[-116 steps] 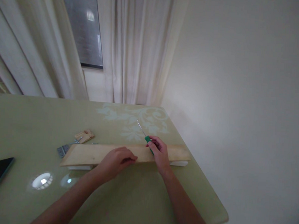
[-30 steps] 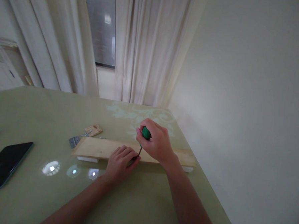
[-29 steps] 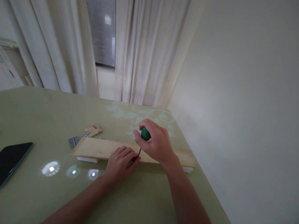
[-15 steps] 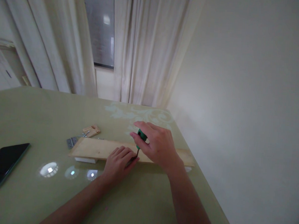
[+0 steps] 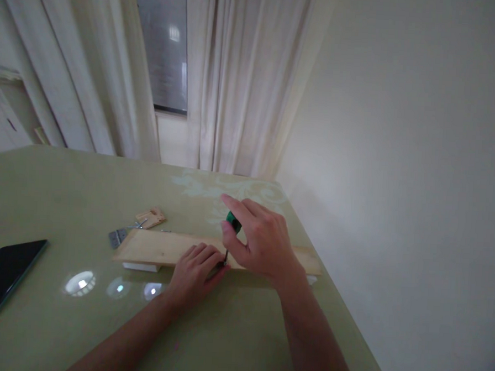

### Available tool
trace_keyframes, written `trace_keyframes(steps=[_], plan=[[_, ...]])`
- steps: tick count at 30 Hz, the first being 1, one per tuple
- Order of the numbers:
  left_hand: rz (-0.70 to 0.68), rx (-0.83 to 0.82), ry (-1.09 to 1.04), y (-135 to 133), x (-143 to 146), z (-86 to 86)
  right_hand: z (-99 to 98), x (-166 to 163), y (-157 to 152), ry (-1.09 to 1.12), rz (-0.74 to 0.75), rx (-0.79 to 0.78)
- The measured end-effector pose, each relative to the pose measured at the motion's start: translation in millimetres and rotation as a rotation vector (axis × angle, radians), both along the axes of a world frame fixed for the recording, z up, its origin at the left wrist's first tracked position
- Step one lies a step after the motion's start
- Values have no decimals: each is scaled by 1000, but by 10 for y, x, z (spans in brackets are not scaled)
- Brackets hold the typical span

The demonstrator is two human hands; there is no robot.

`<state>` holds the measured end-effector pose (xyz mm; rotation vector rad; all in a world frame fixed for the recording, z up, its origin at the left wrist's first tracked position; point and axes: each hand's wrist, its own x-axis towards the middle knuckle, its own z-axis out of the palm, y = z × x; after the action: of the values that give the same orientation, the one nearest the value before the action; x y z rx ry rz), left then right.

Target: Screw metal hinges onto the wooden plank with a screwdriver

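Looked like home room: pale curtains (image 5: 236, 80) hung over window (image 5: 166, 43) behind green patterned table (image 5: 43, 191); plain wall (image 5: 399, 132) right of table; phone (image 5: 2, 278) lay on table.

The board (image 5: 157, 247) is made of pale bare wood, matt and smooth. The screwdriver handle (image 5: 233, 222) is of green plastic, its shaft (image 5: 226, 256) of thin metal. The table (image 5: 56, 197) is finished glossy, so lights are mirrored in it. The curtains (image 5: 244, 80) are of matt cloth.
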<state>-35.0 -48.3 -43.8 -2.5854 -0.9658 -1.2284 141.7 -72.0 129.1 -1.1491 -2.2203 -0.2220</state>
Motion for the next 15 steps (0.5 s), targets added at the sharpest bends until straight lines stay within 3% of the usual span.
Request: trace_keyframes(steps=[3,8,13,15], plan=[[-24,56,67,-3,-23,30,5,35,9,55,95,-41],[-22,112,133,8,-139,106,-40,68,59,24,-7,74],[-69,126,139,46,-237,140,-29,82,48,64,116,-41],[-88,128,125,53,-240,134,-31,86,46,43,99,-10]])
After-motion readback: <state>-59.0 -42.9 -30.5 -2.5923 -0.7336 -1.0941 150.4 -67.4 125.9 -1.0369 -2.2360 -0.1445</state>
